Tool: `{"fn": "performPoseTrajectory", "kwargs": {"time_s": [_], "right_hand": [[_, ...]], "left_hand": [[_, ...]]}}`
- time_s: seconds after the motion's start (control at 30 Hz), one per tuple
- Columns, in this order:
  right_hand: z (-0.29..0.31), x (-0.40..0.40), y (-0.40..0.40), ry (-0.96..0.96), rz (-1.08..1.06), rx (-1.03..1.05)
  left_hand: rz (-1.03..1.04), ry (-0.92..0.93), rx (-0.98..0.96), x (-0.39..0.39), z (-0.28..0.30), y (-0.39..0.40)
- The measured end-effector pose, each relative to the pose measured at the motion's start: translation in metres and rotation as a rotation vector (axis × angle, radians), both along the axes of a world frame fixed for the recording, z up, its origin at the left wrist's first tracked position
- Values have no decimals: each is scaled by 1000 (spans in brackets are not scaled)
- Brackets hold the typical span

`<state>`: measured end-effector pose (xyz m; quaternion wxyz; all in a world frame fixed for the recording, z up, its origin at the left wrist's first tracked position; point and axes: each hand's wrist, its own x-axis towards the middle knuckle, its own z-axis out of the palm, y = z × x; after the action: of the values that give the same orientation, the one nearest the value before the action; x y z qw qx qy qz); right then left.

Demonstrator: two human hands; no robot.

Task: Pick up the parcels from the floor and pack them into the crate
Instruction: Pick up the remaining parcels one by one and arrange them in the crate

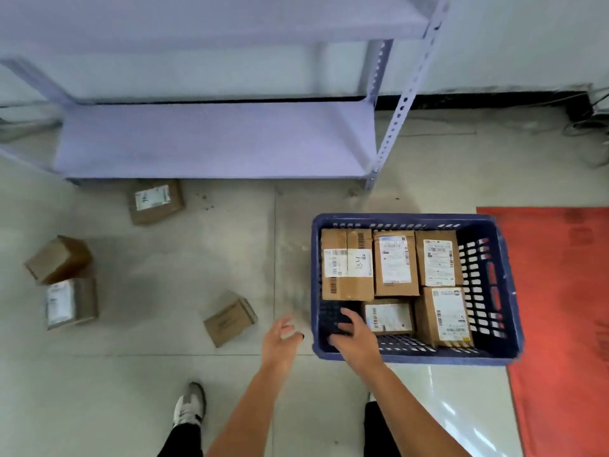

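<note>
a person's right hand (351,338), fingers spread and holding nothing, reaches into the bare near-left corner of a blue slotted plastic crate (494,324) holding five labelled cardboard parcels (392,262) (one marked "4"), the left hand (280,338) loosely open beside it, four cardboard boxes (230,318) on the concrete floor (164,374).

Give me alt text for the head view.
Both empty hands, right hand and left hand, hover at the blue crate, which holds five parcels. Four parcels lie on the floor to the left, near a shelf.
</note>
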<state>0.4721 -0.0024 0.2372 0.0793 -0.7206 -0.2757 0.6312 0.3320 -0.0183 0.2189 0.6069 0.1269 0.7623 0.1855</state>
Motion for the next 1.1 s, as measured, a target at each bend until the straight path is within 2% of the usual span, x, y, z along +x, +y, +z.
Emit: {"fn": "performPoseTrajectory", "kwargs": {"time_s": [0.2,0.33,0.47,0.67,0.87,1.0,1.1], "right_hand": [[-18,-138,-23,22,46,-9],[-45,-212,-37,-12,74,-66],[-74,-256,-46,-74,91,-64],[-141,-289,-42,-175,179,-65],[-233,-296,-10,-293,300,-3],[-286,-295,12,-310,368,-49],[-306,-297,20,-292,408,-85]], "left_hand": [[30,87,-83,-144,-16,-39],[47,47,-114,-228,-46,-53],[10,5,-59,-281,-72,-57],[-50,-33,-52,-319,-135,-60],[-51,42,-223,-337,-236,-42],[-48,-120,-352,-325,-288,-19],[-20,-217,-362,-311,-303,-1]]}}
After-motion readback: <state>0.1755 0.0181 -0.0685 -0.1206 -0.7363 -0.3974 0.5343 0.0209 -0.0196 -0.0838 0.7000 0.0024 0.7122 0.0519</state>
